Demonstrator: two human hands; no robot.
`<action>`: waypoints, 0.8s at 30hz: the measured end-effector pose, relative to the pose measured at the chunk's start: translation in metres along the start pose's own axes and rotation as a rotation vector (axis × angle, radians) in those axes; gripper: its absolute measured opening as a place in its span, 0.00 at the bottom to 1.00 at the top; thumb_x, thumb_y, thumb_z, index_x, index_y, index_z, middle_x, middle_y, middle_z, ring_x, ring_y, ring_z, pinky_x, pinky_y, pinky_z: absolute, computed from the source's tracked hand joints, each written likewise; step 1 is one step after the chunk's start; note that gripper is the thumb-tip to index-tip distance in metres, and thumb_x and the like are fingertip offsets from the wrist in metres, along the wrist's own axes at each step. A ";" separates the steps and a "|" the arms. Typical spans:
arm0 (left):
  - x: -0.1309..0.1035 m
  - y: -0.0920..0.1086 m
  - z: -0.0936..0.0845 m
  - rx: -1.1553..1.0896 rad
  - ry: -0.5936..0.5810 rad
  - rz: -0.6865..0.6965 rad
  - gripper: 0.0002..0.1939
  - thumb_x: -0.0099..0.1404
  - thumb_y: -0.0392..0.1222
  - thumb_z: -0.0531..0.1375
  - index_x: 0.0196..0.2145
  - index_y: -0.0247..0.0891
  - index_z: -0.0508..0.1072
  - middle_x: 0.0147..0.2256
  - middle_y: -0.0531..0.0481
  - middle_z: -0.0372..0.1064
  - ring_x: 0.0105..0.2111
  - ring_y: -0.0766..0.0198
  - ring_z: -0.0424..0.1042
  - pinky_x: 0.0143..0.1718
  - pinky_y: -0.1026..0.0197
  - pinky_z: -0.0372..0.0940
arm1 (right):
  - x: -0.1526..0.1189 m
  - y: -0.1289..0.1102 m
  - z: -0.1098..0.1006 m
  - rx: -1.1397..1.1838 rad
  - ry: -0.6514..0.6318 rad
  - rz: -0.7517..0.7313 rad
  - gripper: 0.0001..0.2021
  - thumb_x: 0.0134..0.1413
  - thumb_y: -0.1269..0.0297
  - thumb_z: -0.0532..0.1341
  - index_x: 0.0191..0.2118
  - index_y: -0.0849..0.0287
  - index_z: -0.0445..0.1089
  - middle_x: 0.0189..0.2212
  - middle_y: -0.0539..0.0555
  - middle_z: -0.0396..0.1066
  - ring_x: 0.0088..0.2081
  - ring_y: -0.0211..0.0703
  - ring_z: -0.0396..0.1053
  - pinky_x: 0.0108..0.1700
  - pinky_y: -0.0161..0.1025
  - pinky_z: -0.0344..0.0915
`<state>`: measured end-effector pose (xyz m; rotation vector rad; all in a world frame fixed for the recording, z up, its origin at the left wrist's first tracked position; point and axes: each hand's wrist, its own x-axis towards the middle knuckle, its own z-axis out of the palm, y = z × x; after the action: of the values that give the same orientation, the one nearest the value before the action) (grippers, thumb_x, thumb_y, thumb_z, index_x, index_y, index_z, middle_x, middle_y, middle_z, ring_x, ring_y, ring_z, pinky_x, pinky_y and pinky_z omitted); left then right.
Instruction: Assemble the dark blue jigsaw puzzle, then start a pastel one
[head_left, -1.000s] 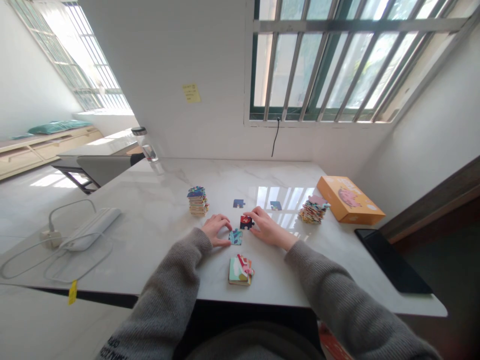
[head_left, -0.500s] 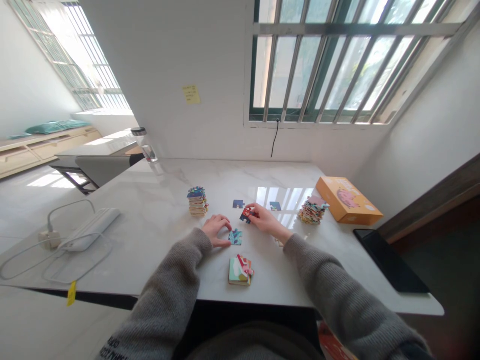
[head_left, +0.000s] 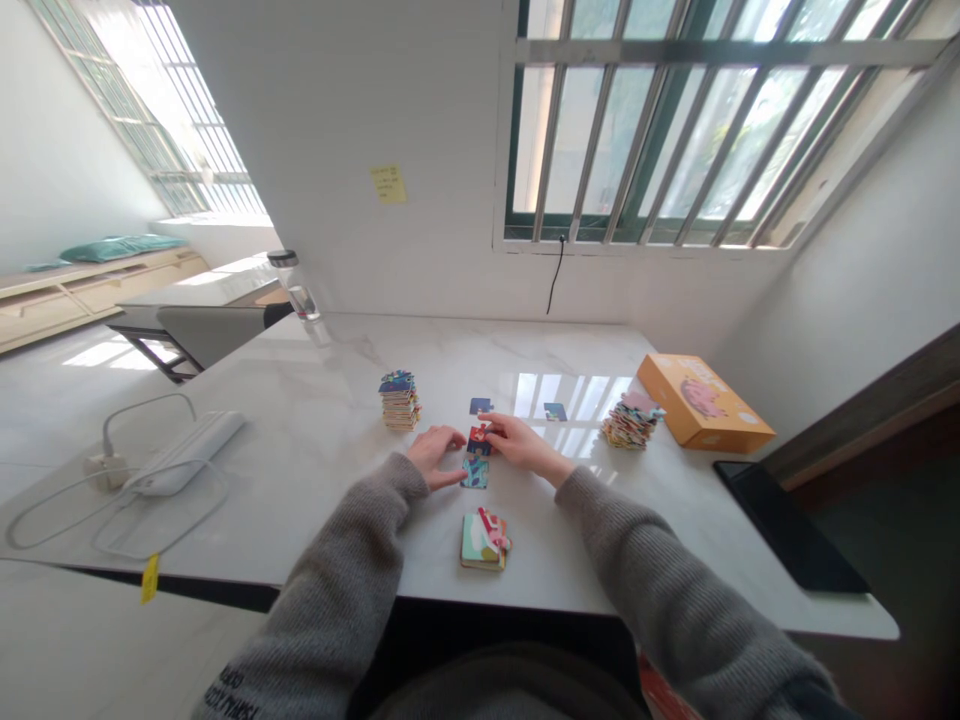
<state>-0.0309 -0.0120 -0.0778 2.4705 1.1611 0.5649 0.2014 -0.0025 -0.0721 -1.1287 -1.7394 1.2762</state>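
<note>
My right hand [head_left: 523, 446] pinches a red and dark blue jigsaw piece [head_left: 478, 441] at its right side. That piece sits just above a teal jigsaw piece [head_left: 475, 474] and below a dark blue jigsaw piece [head_left: 480, 406] on the table. Whether the edges interlock, I cannot tell. My left hand [head_left: 437, 456] rests to the left of the column, thumb and fingers apart. Its thumb tip is at the teal piece's left edge. Closer to me lies a short stack of jigsaw pieces [head_left: 484, 541], with a pink and red one on top.
A taller stack of pieces [head_left: 400, 402] stands on the left, another [head_left: 631, 420] on the right. One loose blue piece [head_left: 555, 412] lies farther back. An orange box [head_left: 701, 402] and a black tablet [head_left: 787, 525] are at right; a white power strip [head_left: 187, 453] with cables is at left.
My right hand has moved left and slightly down, bringing the red and dark blue piece between the other two pieces. My left hand stays beside the teal piece.
</note>
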 end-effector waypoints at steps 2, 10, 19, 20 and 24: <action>0.002 -0.001 0.001 -0.030 0.045 0.024 0.28 0.59 0.48 0.65 0.55 0.41 0.65 0.44 0.46 0.72 0.46 0.52 0.69 0.51 0.50 0.64 | -0.001 0.000 0.000 -0.017 0.000 -0.016 0.22 0.60 0.70 0.57 0.60 0.59 0.65 0.36 0.52 0.75 0.34 0.40 0.71 0.39 0.38 0.71; 0.013 -0.007 0.006 0.014 0.094 0.041 0.28 0.63 0.44 0.60 0.60 0.41 0.64 0.42 0.46 0.72 0.44 0.54 0.70 0.51 0.50 0.65 | -0.005 0.003 -0.025 -0.299 0.058 -0.025 0.23 0.62 0.72 0.53 0.62 0.62 0.63 0.36 0.53 0.74 0.30 0.36 0.66 0.35 0.35 0.66; 0.010 0.000 0.006 0.018 0.118 0.037 0.22 0.63 0.40 0.59 0.55 0.41 0.69 0.41 0.46 0.72 0.43 0.54 0.70 0.50 0.50 0.65 | -0.035 0.002 -0.061 -0.629 -0.059 0.029 0.27 0.59 0.74 0.56 0.64 0.60 0.62 0.37 0.54 0.73 0.33 0.39 0.69 0.37 0.34 0.66; 0.010 0.000 0.005 0.017 0.120 0.040 0.21 0.63 0.40 0.59 0.54 0.41 0.69 0.40 0.46 0.72 0.43 0.54 0.70 0.50 0.50 0.66 | -0.038 0.002 -0.060 -0.683 -0.029 0.007 0.27 0.59 0.73 0.58 0.64 0.61 0.62 0.40 0.55 0.72 0.35 0.40 0.69 0.40 0.35 0.66; 0.010 0.003 0.002 0.010 0.145 0.058 0.19 0.63 0.39 0.58 0.52 0.39 0.70 0.39 0.45 0.72 0.42 0.54 0.70 0.49 0.50 0.66 | -0.047 0.003 -0.054 -0.837 0.047 -0.031 0.24 0.60 0.69 0.61 0.62 0.61 0.65 0.46 0.60 0.67 0.40 0.44 0.70 0.47 0.40 0.66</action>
<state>-0.0220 -0.0057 -0.0765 2.5136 1.1501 0.7673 0.2681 -0.0262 -0.0616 -1.5377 -2.3132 0.4614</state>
